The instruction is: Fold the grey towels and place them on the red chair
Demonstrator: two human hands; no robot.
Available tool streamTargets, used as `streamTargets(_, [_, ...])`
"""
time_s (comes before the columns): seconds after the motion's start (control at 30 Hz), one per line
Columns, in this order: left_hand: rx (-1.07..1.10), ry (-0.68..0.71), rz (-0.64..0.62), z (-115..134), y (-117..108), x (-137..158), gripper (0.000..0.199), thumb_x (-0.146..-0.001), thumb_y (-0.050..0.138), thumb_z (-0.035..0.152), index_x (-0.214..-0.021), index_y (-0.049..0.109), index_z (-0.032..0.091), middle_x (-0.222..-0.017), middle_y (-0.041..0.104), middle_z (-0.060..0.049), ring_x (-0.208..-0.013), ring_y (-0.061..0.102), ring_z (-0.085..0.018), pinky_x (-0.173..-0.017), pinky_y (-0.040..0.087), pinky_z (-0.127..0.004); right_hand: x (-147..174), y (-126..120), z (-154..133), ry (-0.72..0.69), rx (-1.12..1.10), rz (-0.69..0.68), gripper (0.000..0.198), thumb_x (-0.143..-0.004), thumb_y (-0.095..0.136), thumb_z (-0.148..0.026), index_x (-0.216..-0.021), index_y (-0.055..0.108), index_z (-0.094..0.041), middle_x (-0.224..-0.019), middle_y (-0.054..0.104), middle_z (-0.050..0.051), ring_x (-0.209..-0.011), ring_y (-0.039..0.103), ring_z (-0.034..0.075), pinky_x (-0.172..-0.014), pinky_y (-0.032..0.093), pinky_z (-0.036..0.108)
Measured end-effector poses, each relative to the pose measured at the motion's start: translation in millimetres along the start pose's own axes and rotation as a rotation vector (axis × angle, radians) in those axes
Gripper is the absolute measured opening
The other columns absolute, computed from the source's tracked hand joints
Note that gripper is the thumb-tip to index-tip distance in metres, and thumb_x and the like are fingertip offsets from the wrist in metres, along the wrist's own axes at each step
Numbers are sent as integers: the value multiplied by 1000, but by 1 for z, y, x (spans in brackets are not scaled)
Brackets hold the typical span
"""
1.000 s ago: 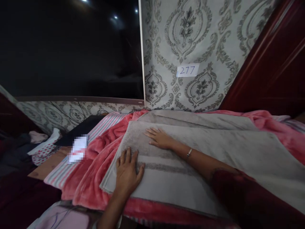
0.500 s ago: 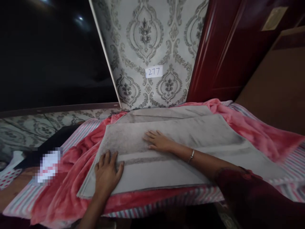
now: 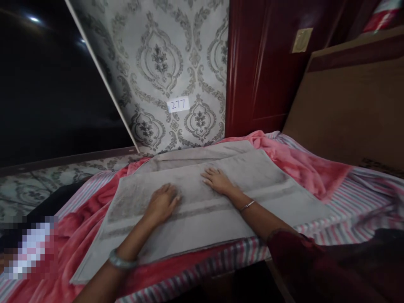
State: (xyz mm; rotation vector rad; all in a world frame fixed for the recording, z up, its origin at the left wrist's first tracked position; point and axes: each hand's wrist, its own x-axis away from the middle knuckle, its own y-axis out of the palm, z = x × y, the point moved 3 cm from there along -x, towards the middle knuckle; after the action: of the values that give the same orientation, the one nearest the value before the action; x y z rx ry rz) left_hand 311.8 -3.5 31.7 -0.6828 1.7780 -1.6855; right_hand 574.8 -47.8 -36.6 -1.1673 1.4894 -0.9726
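"Which step is this?"
"Apparently smoothing: the left hand (image 3: 162, 203) and right hand (image 3: 217, 181) lie palm-down, gripping nothing, on the folded grey plush blanket (image 3: 202, 221), lower centre of the frame."
"And next?"
"Probably light, flat-palmed strokes outward."

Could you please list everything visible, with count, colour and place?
Cloth: one, grey, under both hands
Blanket: one, pink, under cloth
Sheet: one, striped pink, grey, white, under blanket
Television: one, black, left
Wall: one, patterned grey, behind
Label: one, white, on wall
Panel: one, dark red, right of wall
Plaque: one, gold, on panel
Box: one, brown, right
Blurred item: one, red and white, top right
Pixelated item: one, white and pink, lower left
Dark item: one, black, left
Bangle: one, pale, left wrist
Bracelet: one, silver, right wrist
Sleeve: one, dark red, right arm
Left hand: one, bare, on cloth
Right hand: one, bare, on cloth
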Motion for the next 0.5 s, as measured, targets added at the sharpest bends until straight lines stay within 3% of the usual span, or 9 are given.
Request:
streamTargets(0.1, [34, 40, -23, 39, 14, -51, 60, -99, 46, 39, -154, 43, 15, -165, 31, -18, -153, 30, -32, -123, 28, -52, 2, -3, 5, 41, -16, 6, 50, -107, 35, -46, -151, 52, -29, -162, 40, 10, -152, 32, 26, -121, 24, 54])
streamTargets(0.2, [9, 40, -15, 55, 37, -78, 61, -101, 41, 42, -157, 38, 20, -168, 27, -14, -155, 24, -35, -122, 25, -60, 4, -8, 18, 103, -10, 7, 52, -106, 37, -48, -153, 48, -29, -164, 37, 8, -152, 31, 26, -122, 24, 53])
streamTargets(0.33, [-42, 54, 37, 52, 57, -86, 59, -103, 33, 43, -158, 38, 23, -167, 30, -12, -155, 25, -35, -122, 25, -60, 2, -17, 42, 212, -19, -6, 56, -106, 36, -50, -156, 44, -28, -167, 31, 7, -153, 27, 27, -123, 21, 54])
streamTargets(0.5, [-67, 66, 52, 50, 56, -89, 59, -103, 31, 42, -157, 39, 21, -166, 33, -13, -154, 28, -34, -121, 27, -59, 0, -28, 62, 364, -26, -17, 58, -106, 33, -49, -158, 40, -25, -169, 27, 7, -155, 21, 28, -124, 17, 56])
